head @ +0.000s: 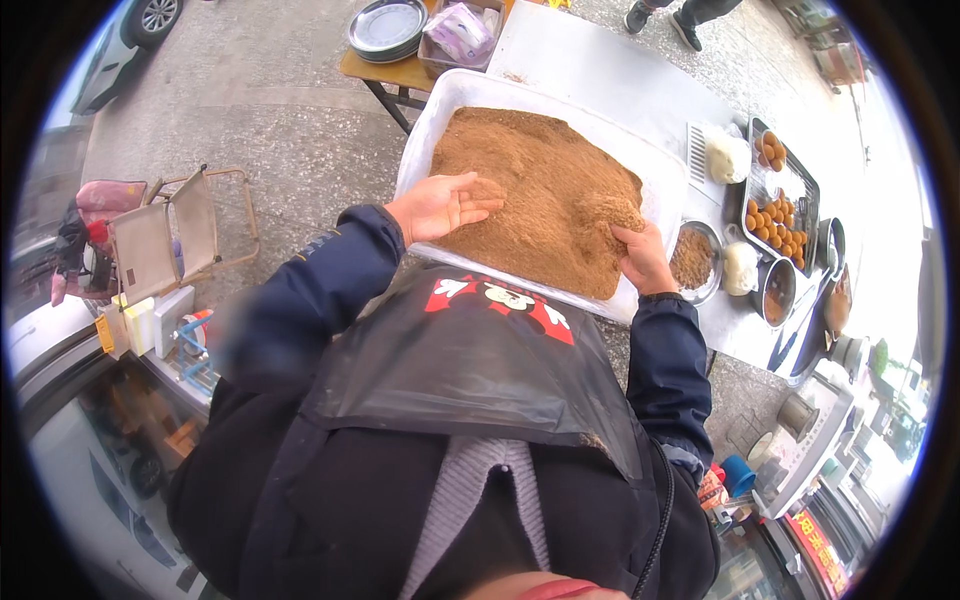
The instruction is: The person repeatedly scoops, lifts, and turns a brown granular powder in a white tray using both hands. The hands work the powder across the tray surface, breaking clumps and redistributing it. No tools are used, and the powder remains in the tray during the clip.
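Observation:
A large white plastic tub (660, 161) stands in front of me, filled with a brown, crumbly powder (525, 195). Over the tub's left part my left hand (448, 206) is turned palm up, its fingers apart and nothing in it. My right hand (640, 251) is at the right side of the powder, thumb and fingers at a clump of it (611, 210) that looks coarser and paler. Whether the fingers grip the clump or only press on it is hard to tell. A metal bowl (718, 259) with brown crumbs is just right of my right hand.
Right of the tub, a metal table (592, 71) bears bags of pale dough (728, 159), a tray (810, 187) of round brown balls (780, 225) and a metal pot (776, 292). Stacked plates (386, 28) and a basket (435, 64) stand beyond. A folding chair (146, 247) is at left. A person's feet (684, 31) show at top.

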Motion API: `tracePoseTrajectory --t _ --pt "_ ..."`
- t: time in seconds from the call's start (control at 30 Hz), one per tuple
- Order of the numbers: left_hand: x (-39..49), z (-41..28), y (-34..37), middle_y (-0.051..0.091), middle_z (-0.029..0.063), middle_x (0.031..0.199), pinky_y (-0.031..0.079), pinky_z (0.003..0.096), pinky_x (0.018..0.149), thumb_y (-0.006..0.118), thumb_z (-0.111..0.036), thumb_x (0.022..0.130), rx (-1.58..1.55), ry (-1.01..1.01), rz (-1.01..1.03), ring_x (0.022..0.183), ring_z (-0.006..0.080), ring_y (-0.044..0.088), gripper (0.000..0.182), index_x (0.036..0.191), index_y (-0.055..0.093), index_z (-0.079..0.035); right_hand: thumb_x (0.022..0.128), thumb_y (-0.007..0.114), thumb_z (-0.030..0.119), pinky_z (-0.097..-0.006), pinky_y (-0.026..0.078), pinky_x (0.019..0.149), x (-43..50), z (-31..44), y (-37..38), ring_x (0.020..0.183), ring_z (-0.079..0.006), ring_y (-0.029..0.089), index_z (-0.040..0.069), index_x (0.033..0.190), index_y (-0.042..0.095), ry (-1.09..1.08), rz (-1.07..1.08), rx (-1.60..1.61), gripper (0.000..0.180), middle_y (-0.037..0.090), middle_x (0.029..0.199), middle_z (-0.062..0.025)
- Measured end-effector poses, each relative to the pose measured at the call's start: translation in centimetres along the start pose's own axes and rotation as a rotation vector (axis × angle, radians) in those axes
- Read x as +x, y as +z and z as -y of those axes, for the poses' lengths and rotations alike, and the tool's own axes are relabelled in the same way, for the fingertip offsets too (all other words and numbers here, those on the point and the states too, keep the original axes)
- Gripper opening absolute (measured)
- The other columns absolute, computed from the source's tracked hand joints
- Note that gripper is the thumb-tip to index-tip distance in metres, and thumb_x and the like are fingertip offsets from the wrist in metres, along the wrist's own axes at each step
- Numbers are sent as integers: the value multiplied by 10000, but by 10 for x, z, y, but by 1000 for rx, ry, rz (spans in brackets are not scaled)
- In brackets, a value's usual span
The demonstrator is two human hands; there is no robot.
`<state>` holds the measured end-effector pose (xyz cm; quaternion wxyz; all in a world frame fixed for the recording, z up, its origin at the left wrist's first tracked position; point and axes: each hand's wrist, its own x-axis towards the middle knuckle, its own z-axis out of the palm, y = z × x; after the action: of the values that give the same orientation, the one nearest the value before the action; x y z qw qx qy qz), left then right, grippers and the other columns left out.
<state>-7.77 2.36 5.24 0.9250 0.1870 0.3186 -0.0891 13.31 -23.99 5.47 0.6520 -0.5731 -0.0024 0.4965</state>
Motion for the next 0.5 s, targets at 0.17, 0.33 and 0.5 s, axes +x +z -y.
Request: tracePoseTrajectory --t 0.17,0.33,0.5 --pt "0 6 9 560 156 1219 501 300 888 495 -55 940 292 76 -73 1134 234 561 272 1198 510 30 860 555 -35 -325 505 801 2 -4 2 927 -182 624 -21 1139 555 -21 -34 -38 279 630 1058 -87" --pt "6 3 4 626 144 1087 515 280 792 492 -88 950 389 90 -204 941 204 631 254 1175 538 22 879 589 48 -291 475 830 3 -11 -1 963 -142 586 -17 1172 551 -82 24 -338 303 616 1074 -79" --pt "4 -9 4 646 139 1066 497 284 726 444 -197 982 484 88 -328 830 180 638 293 1194 522 -12 858 618 92 -315 435 910 5 -22 -3 1042 -201 565 -17 1203 539 -362 -135 -930 370 610 1093 -108"
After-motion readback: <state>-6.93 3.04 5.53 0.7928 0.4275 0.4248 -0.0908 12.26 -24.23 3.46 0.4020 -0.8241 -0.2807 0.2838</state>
